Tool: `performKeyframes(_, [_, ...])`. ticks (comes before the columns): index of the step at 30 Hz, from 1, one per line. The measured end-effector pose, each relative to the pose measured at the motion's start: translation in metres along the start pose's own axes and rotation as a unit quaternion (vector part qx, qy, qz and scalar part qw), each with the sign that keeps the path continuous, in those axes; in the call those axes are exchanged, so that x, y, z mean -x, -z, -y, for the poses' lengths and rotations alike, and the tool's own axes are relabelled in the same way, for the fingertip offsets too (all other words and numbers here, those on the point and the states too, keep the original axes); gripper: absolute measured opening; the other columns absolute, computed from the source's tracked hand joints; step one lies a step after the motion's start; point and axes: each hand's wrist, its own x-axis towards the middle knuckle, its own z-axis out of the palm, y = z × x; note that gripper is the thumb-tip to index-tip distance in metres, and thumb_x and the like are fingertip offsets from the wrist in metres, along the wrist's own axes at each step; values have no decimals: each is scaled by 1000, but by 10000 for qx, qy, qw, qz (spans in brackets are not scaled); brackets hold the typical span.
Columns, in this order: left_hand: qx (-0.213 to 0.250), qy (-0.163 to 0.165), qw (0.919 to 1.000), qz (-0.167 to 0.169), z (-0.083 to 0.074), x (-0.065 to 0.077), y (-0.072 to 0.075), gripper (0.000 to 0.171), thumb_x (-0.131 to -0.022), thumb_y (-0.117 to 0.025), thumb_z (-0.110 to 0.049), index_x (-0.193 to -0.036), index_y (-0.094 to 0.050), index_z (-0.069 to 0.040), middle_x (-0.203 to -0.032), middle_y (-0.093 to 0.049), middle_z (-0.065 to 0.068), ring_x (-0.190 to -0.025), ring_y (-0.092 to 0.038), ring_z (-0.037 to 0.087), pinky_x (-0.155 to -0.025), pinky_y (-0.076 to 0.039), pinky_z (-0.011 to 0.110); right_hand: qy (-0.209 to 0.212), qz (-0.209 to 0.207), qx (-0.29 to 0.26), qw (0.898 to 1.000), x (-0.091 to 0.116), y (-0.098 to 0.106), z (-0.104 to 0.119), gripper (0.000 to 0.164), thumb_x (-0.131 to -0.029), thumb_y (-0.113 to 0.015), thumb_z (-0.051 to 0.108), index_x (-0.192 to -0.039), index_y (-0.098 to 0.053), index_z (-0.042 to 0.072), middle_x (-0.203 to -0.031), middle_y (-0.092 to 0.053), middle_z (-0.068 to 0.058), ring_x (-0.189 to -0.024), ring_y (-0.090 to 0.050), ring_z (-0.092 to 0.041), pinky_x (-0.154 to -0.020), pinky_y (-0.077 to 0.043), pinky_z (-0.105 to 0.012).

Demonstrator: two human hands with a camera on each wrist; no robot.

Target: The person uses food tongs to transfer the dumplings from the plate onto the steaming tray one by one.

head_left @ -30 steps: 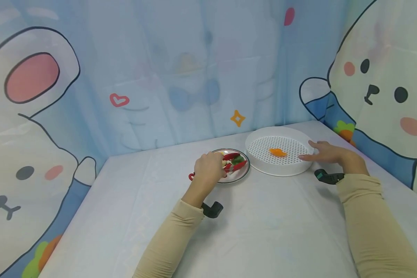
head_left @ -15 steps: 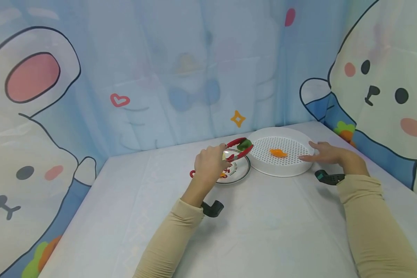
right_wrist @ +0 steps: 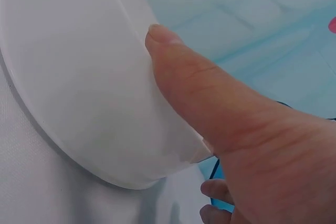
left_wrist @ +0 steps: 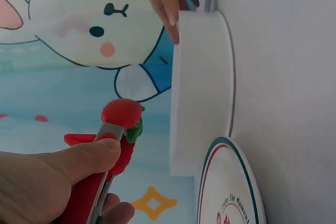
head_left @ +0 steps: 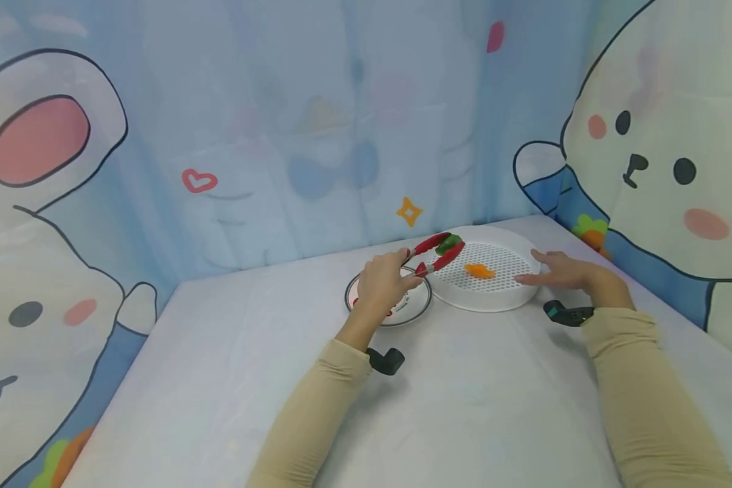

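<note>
My left hand (head_left: pixel 381 288) grips red-and-silver tongs (head_left: pixel 449 258) above the plate's right side. Pinched between the tongs' red tips is a green piece (head_left: pixel 448 245), raised over the left rim of a white round basket (head_left: pixel 476 299) with a perforated floor. On that floor lies an orange piece (head_left: pixel 480 271). My right hand (head_left: pixel 564 271) touches the basket's right side with fingers spread; in the right wrist view its thumb (right_wrist: pixel 189 77) lies along the upper wall. The printed plate (head_left: pixel 417 308) is partly covered by my left hand, which hides most of its contents.
A white cloth (head_left: pixel 463 393) covers the table. Behind it hangs a light blue curtain (head_left: pixel 250 135) with cartoon bears and a rabbit ear. The plate stands close beside the basket's left edge.
The tongs have lifted the green piece off the plate, and my left hand has carried it up and right toward the basket. My right hand stays at the basket's side.
</note>
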Motion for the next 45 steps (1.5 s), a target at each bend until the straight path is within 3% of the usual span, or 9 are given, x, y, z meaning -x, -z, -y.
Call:
performKeyframes(6, [-292, -5, 9973, 670, -19, -20, -9, 57, -80, -73, -45, -130, -58, -26, -113, -67, -7, -83, -60, 15, -61, -47, 24, 17, -26, 73, 10000, -2, -3, -1, 113, -83, -50, 70, -147, 3, -7, -143, 3, -45, -130, -3, -63, -100, -14, -75])
performKeyframes(11, [-497, -88, 9944, 934, -32, -33, -5, 47, -77, -75, -44, -118, -65, -24, -101, -66, -9, -82, -57, 13, -66, -48, 27, 53, -117, 163, 9998, -2, -2, -1, 112, -83, -50, 69, -147, 1, -7, -143, 1, -45, -130, -4, -63, -100, -15, -75])
performKeyframes(17, [-432, 50, 9916, 1217, -35, -39, -2, 52, -77, -77, -43, -122, -63, -22, -102, -64, -9, -84, -56, 13, -67, -49, 27, -15, -23, 61, 10000, 1, -1, 7, 114, -81, -51, 71, -147, 1, -6, -144, 3, -44, -130, -3, -62, -100, -15, -74])
performKeyframes(22, [-341, 130, 9917, 1234, -30, -42, -5, 52, -76, -77, -43, -121, -63, -20, -103, -64, -7, -84, -55, 13, -67, -49, 26, -33, -37, 72, 10000, 3, 0, 9, 114, -81, -51, 71, -147, 1, -6, -144, 3, -44, -131, -1, -62, -101, -13, -74])
performKeyframes(30, [-79, 526, 9910, 1229, -23, -42, -9, 52, -77, -77, -41, -121, -64, -18, -101, -65, -5, -81, -54, 16, -63, -46, 26, -105, 9, 12, 9999, 3, 1, 6, 115, -81, -50, 72, -147, 2, -5, -144, 4, -43, -130, -2, -62, -101, -14, -74])
performKeyframes(39, [-860, 187, 9876, 1300, -39, -47, -3, 37, -78, -77, -40, -103, -63, -17, -88, -60, -5, -80, -55, 15, -65, -49, 25, 4, -111, 146, 9998, -1, 5, 5, 113, -83, -50, 70, -147, 2, -7, -144, 3, -45, -131, -2, -62, -101, -13, -74])
performKeyframes(45, [-789, 129, 9865, 1427, -39, -43, -8, 37, -78, -77, -38, -103, -63, -15, -87, -60, -4, -80, -56, 16, -65, -49, 25, -45, -17, 58, 10000, -1, 0, 4, 115, -81, -51, 72, -147, 2, -6, -144, 4, -44, -131, -2, -62, -101, -12, -74])
